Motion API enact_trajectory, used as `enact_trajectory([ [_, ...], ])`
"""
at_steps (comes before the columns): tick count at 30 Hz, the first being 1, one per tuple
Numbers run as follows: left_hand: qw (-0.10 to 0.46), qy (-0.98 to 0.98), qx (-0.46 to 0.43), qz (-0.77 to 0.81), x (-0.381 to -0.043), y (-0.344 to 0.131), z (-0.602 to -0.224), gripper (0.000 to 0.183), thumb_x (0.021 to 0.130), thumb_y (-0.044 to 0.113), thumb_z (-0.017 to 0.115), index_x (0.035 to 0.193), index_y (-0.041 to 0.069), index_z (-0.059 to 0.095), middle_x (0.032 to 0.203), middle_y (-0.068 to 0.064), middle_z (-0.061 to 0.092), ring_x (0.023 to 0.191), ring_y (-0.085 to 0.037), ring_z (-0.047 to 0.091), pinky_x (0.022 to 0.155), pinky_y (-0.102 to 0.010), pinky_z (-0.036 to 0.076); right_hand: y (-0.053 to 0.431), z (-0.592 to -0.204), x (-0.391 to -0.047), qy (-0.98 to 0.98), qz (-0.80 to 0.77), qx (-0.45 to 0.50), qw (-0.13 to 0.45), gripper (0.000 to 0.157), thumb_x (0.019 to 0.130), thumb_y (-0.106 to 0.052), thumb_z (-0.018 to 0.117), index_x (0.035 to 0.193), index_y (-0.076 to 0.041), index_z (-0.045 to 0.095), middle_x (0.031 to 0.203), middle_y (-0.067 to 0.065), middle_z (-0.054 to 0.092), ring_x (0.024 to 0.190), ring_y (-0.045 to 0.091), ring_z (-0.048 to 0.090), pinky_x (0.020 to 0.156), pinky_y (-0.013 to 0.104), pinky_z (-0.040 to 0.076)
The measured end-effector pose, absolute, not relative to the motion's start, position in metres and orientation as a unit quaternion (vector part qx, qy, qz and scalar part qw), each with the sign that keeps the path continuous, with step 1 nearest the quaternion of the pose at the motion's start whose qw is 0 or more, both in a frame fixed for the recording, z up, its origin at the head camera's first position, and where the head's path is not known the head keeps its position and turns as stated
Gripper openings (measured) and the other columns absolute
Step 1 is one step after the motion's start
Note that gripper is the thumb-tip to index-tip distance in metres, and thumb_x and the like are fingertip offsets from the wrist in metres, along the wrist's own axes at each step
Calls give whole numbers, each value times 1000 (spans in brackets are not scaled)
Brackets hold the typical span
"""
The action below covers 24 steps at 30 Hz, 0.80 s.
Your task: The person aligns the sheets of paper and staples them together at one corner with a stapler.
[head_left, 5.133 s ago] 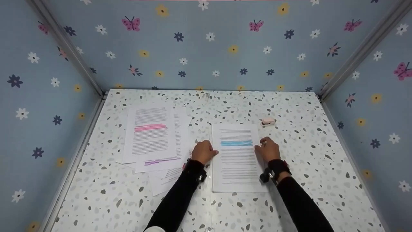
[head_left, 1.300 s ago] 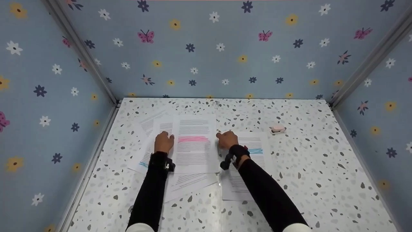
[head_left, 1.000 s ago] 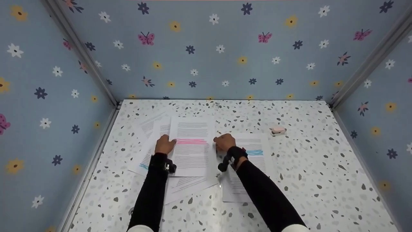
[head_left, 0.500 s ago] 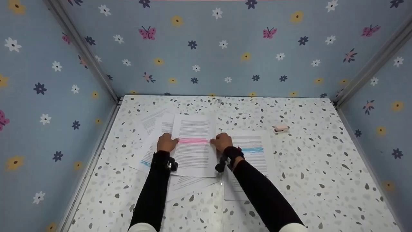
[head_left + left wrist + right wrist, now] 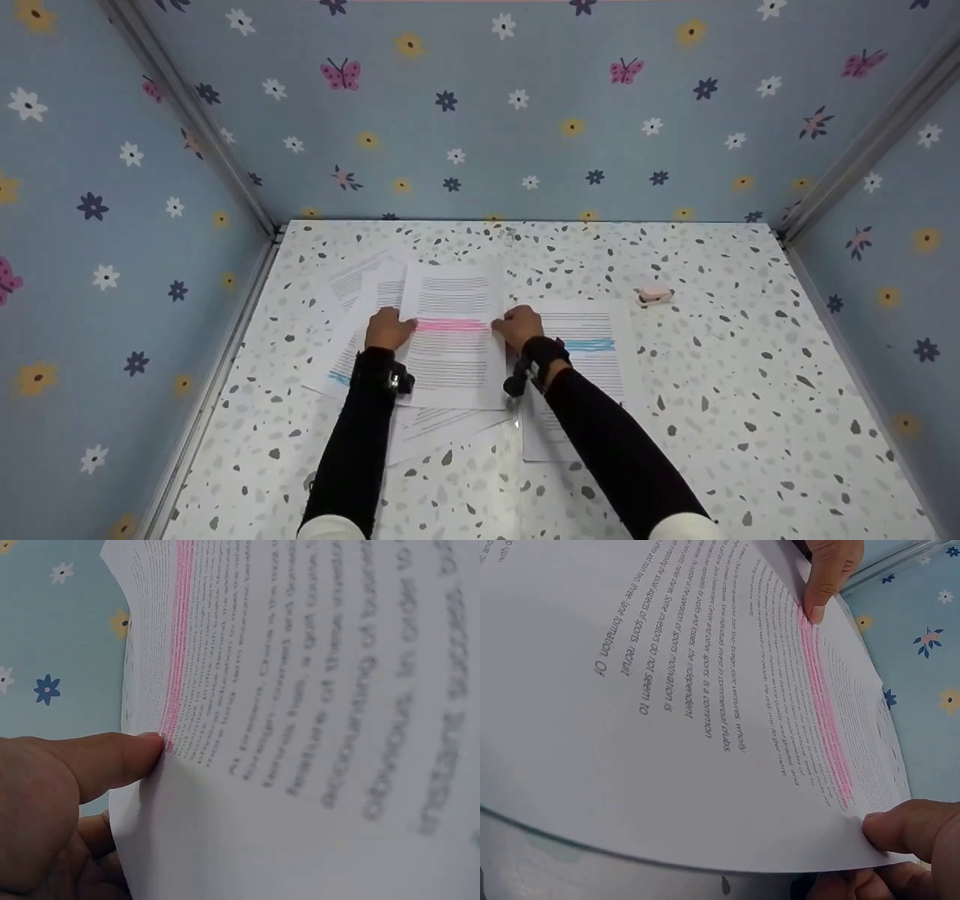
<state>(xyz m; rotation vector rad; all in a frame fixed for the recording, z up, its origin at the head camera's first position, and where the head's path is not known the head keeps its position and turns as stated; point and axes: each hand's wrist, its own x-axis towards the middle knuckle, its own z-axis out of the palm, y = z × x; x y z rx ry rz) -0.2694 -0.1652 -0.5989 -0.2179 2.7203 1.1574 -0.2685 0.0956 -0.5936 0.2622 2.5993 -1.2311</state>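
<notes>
A printed sheet of paper (image 5: 454,367) with a pink highlighted band is held up between both hands, bowed a little in the wrist views. My left hand (image 5: 388,330) pinches its left edge, thumb on top near the end of the pink band and fingers beneath, as the left wrist view shows. On the opposite edge my right hand (image 5: 519,328) pinches it the same way, clear in the right wrist view. Below and to the left lie more loose printed sheets (image 5: 442,431), one with a blue mark. A sheet with a blue highlighted band (image 5: 592,375) lies partly under my right forearm.
A small pink stapler (image 5: 655,295) sits on the speckled table (image 5: 735,375), beyond the right-hand papers. Flower-patterned panels (image 5: 480,112) with metal corner posts enclose the table at the back and both sides.
Both hands have gone from the blue-banded sheet to the pink-banded one on the left. Since a second ago, the right hand has moved left and taken hold of its right edge.
</notes>
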Motion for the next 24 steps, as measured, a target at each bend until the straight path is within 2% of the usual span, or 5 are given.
enact_trajectory([
  [8,42,920,-60,386,-271,-157,-585,31,97,17,62,94,-14,66,95,-29,67,83,-35,59,81,-50,47,108,-579,-265,886,-444,71,108,48,92,-13,63,54,-15,33,53,-5,24,46,11,24,48,26,25],
  [12,28,911,-57,406,-275,-149,-568,31,98,20,63,93,-10,69,83,-18,65,75,-25,53,70,-40,44,120,-567,-268,882,-457,73,85,48,92,-15,62,52,-17,35,48,-5,31,43,11,37,48,25,32],
  [17,36,896,-39,440,-279,-135,-547,40,99,24,64,66,6,49,60,-2,41,58,-17,39,57,-32,34,143,-550,-270,876,-474,74,50,50,93,-16,65,51,-16,37,46,-3,32,43,15,48,49,27,38],
  [19,40,889,-29,455,-279,-127,-540,47,98,24,65,63,12,36,57,1,30,54,-16,32,54,-31,30,153,-543,-269,877,-473,78,39,49,92,-16,65,51,-16,38,47,-4,32,44,15,48,48,26,38],
  [24,42,874,-1,484,-272,-107,-530,49,98,23,66,61,15,34,56,3,27,51,-14,29,53,-30,28,179,-529,-263,880,-466,91,30,47,92,-18,65,53,-16,39,48,-4,37,46,14,46,49,27,35],
])
